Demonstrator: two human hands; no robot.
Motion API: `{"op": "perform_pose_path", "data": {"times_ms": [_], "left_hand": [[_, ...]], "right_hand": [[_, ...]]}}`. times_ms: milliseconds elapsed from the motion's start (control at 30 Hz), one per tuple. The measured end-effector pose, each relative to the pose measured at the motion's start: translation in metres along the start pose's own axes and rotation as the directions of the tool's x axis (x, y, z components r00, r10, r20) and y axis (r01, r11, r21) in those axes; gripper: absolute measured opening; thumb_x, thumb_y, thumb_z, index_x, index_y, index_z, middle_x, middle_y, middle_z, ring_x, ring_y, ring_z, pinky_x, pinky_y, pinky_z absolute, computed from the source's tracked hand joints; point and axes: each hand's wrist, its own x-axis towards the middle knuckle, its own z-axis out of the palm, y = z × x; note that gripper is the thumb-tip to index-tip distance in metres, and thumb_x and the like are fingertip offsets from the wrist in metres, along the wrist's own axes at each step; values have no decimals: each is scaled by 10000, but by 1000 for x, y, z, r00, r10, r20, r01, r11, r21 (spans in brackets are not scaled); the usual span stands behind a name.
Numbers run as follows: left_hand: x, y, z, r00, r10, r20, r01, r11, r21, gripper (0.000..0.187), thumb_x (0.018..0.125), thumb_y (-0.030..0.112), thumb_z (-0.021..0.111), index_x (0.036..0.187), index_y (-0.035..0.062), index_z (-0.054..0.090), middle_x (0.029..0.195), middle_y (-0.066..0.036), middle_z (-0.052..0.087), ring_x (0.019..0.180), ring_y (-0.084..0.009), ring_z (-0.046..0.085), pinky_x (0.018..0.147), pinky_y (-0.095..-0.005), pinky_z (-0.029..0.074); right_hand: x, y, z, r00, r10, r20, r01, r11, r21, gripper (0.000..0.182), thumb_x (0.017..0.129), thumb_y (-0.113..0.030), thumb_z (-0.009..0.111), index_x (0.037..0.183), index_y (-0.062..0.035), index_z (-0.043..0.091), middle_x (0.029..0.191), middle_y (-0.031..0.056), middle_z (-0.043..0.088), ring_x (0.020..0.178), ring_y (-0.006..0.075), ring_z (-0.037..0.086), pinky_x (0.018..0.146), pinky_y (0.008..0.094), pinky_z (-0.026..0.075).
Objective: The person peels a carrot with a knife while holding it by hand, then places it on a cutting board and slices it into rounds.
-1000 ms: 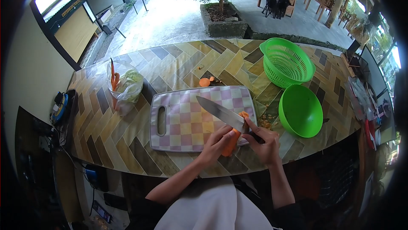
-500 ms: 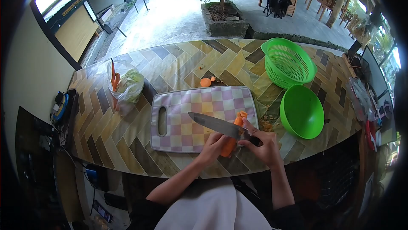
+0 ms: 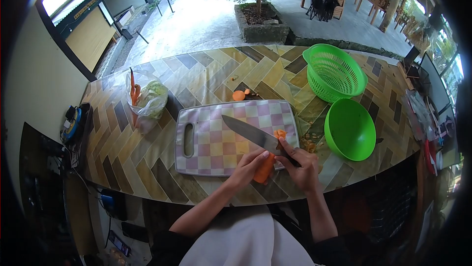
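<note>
My left hand [image 3: 250,166] is closed around a peeled carrot [image 3: 264,169] above the near edge of the checkered cutting board [image 3: 211,140]. The handle of a large kitchen knife [image 3: 250,131] sits in my right hand [image 3: 302,166], closed on it. Its blade points up and to the left over the board, crossing the far end of the carrot. Just past the blade, cut carrot pieces [image 3: 280,133] show near my right fingers; whether they are still joined to the carrot is hidden.
A plastic bag of vegetables [image 3: 150,100] with carrots lies at the left. A carrot end [image 3: 239,95] rests behind the board. To the right stand a green colander [image 3: 337,72] and a green bowl [image 3: 350,129]. Peelings [image 3: 308,144] lie beside the board.
The knife has tilted more steeply, its tip shifting slightly right and up. The carrot pieces past the blade sit differently, and my right hand has moved a little left.
</note>
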Motion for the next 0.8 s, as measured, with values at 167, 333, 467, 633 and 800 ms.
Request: {"op": "perform_pose_path", "data": {"times_ms": [167,333,467,633,800], "left_hand": [[-3,12,12,1000,1,14,1,988,-155,396,1018,355,464,1173,-4,526,910,-114,589,765,-182,627,628,-336,565],[3,-1,-4,995,-9,97,38,951,-307,398,1011,310,496,1257,-2,473,1056,-131,589,900,-221,645,796,-427,595],[-2,-13,-4,995,-37,-96,5,948,-317,346,1015,244,493,1258,-1,468,1108,-140,592,989,-233,637,835,-424,573],[-5,-20,-1,970,-20,-243,-25,983,-183,308,1013,199,497,1241,-10,504,1130,-110,605,1044,-195,611,890,-355,522],[-3,-24,-8,997,48,-59,-52,997,-64,323,1016,208,500,1234,-29,528,1146,-94,611,1037,-164,598,877,-308,504]], "right_hand": [[-3,6,-1,988,65,-144,-46,991,127,546,777,-42,773,1297,-77,611,890,115,719,639,87,595,631,258,486],[-8,6,-16,987,162,-22,-155,967,200,586,780,-98,784,1329,-81,580,923,126,714,707,143,636,668,262,499],[-4,-12,-25,988,81,129,-91,993,72,628,773,-242,793,1338,-90,564,1127,141,680,898,311,694,739,324,545],[-7,-12,-28,978,101,183,-110,993,42,658,785,-302,774,1370,-118,535,1128,147,672,906,316,690,723,339,543],[-6,-12,-29,984,109,140,-114,993,26,723,758,-291,804,1402,-149,507,902,167,682,685,233,608,660,316,505]]}}
